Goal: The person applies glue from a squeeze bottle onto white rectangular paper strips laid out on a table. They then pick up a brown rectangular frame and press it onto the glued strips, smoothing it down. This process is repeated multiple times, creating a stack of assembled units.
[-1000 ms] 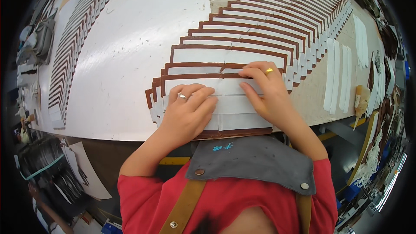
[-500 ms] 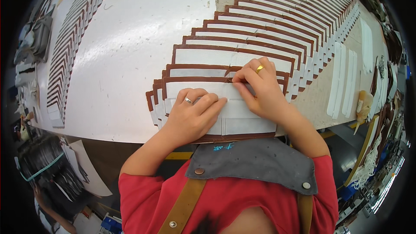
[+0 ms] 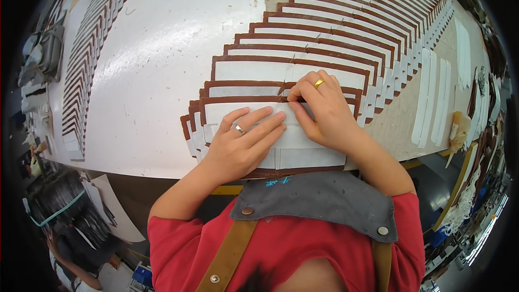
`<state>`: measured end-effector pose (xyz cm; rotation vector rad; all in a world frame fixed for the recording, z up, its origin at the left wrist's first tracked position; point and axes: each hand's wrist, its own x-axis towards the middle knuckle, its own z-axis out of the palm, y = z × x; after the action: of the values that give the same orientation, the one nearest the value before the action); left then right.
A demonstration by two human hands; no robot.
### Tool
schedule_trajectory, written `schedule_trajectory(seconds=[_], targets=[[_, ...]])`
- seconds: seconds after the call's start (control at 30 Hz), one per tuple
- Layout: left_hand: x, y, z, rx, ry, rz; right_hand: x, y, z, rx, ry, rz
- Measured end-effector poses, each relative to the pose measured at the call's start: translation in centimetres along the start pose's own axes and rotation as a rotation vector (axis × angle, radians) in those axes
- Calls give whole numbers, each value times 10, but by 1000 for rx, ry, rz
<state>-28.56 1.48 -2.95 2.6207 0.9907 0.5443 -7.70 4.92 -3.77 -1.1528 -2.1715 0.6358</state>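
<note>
Both hands (image 3: 243, 143) on white panel (image 3: 294, 137), blue writing (image 3: 278, 181) on apron (image 3: 319, 203)

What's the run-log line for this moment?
left hand: spread on white panel | right hand: at its brown top edge | beyond: overlapping panels in a row
</note>
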Motion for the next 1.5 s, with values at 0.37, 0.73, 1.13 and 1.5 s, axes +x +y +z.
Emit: schedule_trajectory(seconds=[0.37,0.73,1.13,1.5], targets=[[-17,3,-13,-135,54,-191,-5,-12,-3,-141,-33,-12],[-33,2,-12,-128,-17,-321,-74,-14,-39,-432,-435,149],[-36,-12,-22,-359,255,-463,-3,-12,-20,-83,-18,45],[-41,-25,-22,-190,404,-644,6,-23,-28,-94,-18,-84]])
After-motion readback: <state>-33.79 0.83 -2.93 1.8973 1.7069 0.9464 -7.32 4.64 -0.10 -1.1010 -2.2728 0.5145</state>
